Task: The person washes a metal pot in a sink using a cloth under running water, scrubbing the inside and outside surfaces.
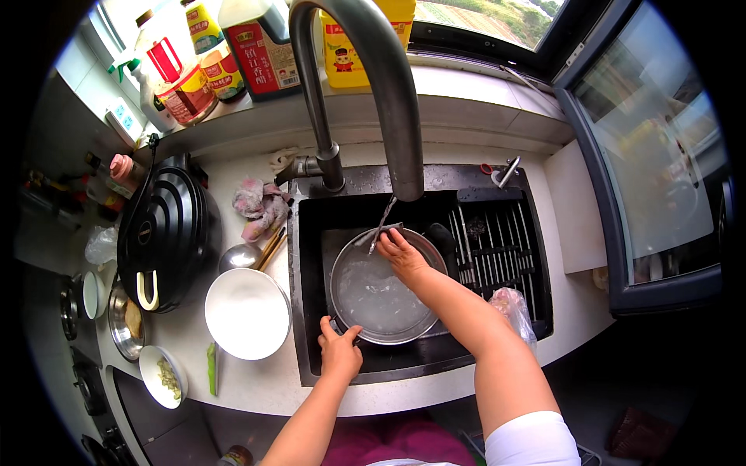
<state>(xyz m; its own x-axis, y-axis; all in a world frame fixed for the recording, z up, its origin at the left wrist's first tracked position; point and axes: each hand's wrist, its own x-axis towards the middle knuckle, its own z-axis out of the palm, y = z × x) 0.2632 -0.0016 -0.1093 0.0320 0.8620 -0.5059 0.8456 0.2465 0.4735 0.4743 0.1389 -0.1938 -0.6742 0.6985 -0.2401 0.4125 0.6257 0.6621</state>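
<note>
A round metal pot (365,291) with cloudy water in it sits in the dark sink (311,361). A thin stream of water runs from the grey tap (404,155) toward the pot's far side. My left hand (340,353) is closed at the pot's near left rim, around what looks like a short black handle. Bent over the inside of the far rim, the fingers of my right hand (404,255) press on a small grey piece (379,233). What that piece is, I cannot make out.
Left of the sink stand a white bowl (247,314), a ladle (239,258), a black electric cooker (167,233) and a small bowl of chopped food (162,380). A black rack (497,252) spans the sink's right side. An open window (653,155) juts in at right.
</note>
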